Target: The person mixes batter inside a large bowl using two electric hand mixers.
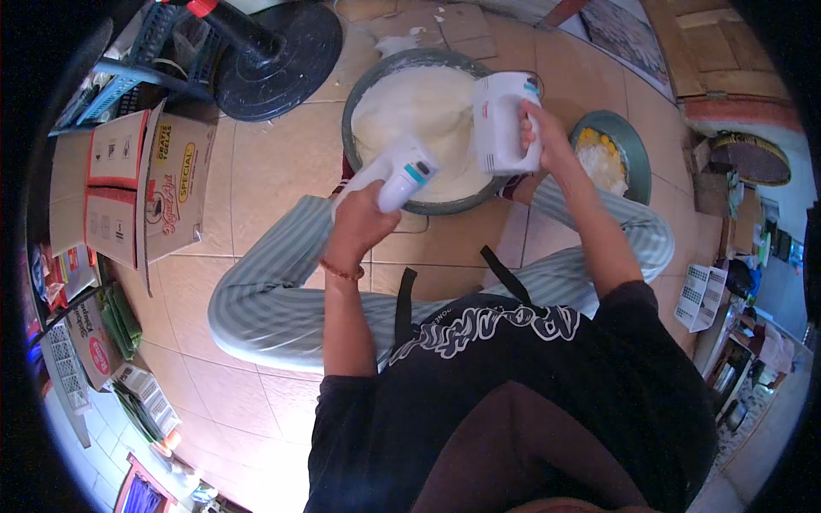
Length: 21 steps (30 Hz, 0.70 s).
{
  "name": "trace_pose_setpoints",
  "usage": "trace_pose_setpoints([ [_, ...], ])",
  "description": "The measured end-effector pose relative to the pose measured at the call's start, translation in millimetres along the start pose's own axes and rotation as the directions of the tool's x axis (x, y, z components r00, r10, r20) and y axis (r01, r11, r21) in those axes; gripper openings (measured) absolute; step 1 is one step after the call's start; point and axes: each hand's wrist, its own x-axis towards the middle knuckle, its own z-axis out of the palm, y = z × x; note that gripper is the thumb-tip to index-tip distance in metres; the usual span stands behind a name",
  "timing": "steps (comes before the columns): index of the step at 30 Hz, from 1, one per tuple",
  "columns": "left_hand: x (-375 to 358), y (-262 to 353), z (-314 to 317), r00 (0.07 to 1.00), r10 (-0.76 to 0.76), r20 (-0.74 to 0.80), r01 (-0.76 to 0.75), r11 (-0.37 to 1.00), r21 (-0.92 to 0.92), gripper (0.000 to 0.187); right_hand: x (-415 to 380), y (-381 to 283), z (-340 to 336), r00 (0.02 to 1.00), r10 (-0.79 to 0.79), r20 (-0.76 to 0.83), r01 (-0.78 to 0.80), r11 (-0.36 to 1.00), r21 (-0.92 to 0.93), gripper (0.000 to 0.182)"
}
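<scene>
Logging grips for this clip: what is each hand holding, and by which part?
Each holds a white hand mixer by its handle: left hand the left mixer, right hand the right mixer, both over the bowl of white batter.

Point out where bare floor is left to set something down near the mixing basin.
Bare tiles lie between the cardboard box and basin. It is crowded where both hands run mixers and the small egg bowl sits.
</scene>
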Motion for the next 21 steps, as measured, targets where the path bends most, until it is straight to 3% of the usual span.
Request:
trace_pose_setpoints([
  [2,-4,9,4,0.997,0.022,0.08,-0.02,1.0,-0.019,0.027,22,-13,2,0.998,-0.027,0.057,0.028,0.999,-0.017,0.022],
  [5,-6,28,13,0.987,0.043,0.154,-0.04,0.999,-0.027,0.027,57,-31,15,0.991,-0.127,0.048,0.135,0.946,-0.294,0.024],
  [8,-7,25,34,0.977,0.115,0.181,-0.11,0.993,-0.037,0.03,67,-51,49,0.988,-0.122,0.09,0.146,0.93,-0.337,0.027],
  [10,-6,27,42,0.969,0.163,0.185,-0.155,0.986,-0.056,0.033,83,-60,67,0.983,-0.077,0.166,0.142,0.894,-0.425,0.029],
  [11,-2,31,42,0.942,0.071,0.327,-0.057,0.997,-0.051,0.048,89,-63,76,0.978,-0.049,0.203,0.141,0.873,-0.467,0.031],
  [14,0,34,48,0.931,0.104,0.35,-0.074,0.992,-0.098,0.049,57,-93,133,0.934,0.114,0.338,0.103,0.82,-0.562,0.035],
  [17,-2,37,59,0.959,0.204,0.197,-0.168,0.968,-0.185,0.033,58,-100,169,0.884,0.21,0.417,0.158,0.705,-0.691,0.039],
  [21,-1,42,65,0.961,0.207,0.184,-0.166,0.962,-0.216,0.034,91,-81,193,0.827,0.315,0.465,0.256,0.525,-0.812,0.045],
])
